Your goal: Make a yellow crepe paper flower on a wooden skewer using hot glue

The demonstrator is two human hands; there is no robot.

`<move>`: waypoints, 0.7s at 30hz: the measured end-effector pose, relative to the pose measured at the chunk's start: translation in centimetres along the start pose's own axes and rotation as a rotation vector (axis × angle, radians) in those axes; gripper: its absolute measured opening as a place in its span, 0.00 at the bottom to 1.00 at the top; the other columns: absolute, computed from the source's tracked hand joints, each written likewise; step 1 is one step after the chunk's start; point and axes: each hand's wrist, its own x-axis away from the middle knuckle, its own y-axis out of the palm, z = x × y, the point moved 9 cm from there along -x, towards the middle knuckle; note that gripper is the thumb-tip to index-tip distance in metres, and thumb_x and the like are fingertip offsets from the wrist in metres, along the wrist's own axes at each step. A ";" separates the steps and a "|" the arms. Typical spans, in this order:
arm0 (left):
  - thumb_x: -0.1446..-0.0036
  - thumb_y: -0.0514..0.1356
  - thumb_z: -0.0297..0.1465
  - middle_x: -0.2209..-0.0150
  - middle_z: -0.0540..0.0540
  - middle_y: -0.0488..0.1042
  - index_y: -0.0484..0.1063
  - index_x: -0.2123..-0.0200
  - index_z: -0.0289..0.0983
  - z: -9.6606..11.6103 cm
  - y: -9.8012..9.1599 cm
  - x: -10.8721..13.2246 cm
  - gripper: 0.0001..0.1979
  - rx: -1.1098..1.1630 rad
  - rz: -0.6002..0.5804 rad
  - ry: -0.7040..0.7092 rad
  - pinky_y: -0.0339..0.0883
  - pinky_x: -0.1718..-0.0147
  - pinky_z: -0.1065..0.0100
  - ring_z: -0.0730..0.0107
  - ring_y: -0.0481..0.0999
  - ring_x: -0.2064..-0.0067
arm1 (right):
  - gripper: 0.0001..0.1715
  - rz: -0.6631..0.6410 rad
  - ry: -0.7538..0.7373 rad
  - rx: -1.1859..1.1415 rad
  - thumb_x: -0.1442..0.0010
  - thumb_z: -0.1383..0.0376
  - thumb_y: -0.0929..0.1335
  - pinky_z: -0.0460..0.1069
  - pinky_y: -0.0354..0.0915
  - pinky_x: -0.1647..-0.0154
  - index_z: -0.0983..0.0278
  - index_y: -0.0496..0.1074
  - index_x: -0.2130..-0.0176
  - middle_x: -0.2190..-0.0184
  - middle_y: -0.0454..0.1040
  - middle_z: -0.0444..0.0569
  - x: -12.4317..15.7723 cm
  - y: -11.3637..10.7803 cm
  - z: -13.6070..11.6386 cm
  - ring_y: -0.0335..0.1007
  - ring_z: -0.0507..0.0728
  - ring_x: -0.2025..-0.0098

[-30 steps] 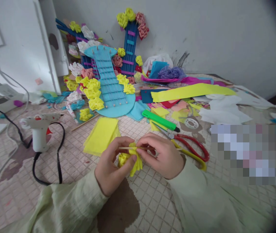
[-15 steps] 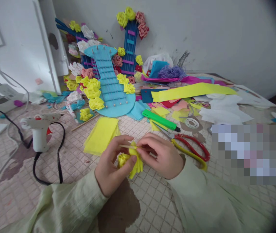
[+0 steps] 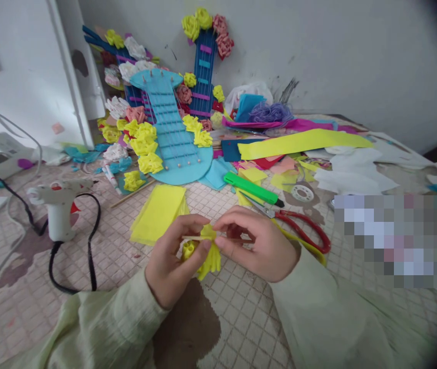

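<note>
My left hand [image 3: 174,256] is closed on a bunch of gathered yellow crepe paper [image 3: 210,262], its thumb pressing against the front. A rolled yellow tube shows at the bunch's left side. Across the top of the paper lies a thin wooden stick [image 3: 188,238], roughly level. The thumb and forefinger of my right hand [image 3: 260,246] pinch this stick where it meets the paper, and its far end shows inside my right palm. How the paper is wound on the stick is partly hidden by my fingers. Just behind my left hand lies a stack of yellow paper sheets [image 3: 159,212].
A white glue gun [image 3: 60,218] with a black cord stands at left. A green cutter [image 3: 251,188] and red-handled scissors [image 3: 311,228] lie beyond my right hand. Behind stands a light-blue paper guitar [image 3: 176,128] with yellow flowers, beside a tape roll [image 3: 302,192] and paper scraps.
The stick now lies more level and slightly lower, and my right fingers have opened a little around it. The view has shifted slightly. Both hands keep their hold.
</note>
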 end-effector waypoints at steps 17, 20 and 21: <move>0.51 0.58 0.27 0.69 0.51 0.67 0.63 0.61 0.40 -0.1 0.1 -0.3 0.12 0.031 0.012 -0.031 0.64 0.72 0.74 0.75 0.67 0.70 | 0.08 0.110 0.166 -0.109 0.54 0.68 0.69 0.44 0.66 0.75 0.65 0.69 0.68 0.77 0.71 0.44 0.5 -0.3 1.9 0.67 0.49 0.75; 0.50 0.57 0.27 0.71 0.52 0.66 0.63 0.61 0.40 -0.3 0.0 -0.3 0.11 0.041 0.002 -0.058 0.63 0.75 0.75 0.76 0.66 0.73 | 0.08 0.083 0.152 -0.111 0.53 0.67 0.69 0.44 0.67 0.74 0.66 0.70 0.68 0.76 0.72 0.45 0.4 0.0 1.8 0.68 0.50 0.75; 0.50 0.56 0.28 0.72 0.52 0.66 0.63 0.61 0.40 -0.3 0.0 -0.3 0.11 0.047 -0.003 -0.063 0.63 0.76 0.75 0.76 0.66 0.73 | 0.08 0.066 0.144 -0.114 0.52 0.66 0.68 0.44 0.67 0.74 0.66 0.70 0.67 0.75 0.73 0.46 0.4 0.2 1.8 0.68 0.50 0.74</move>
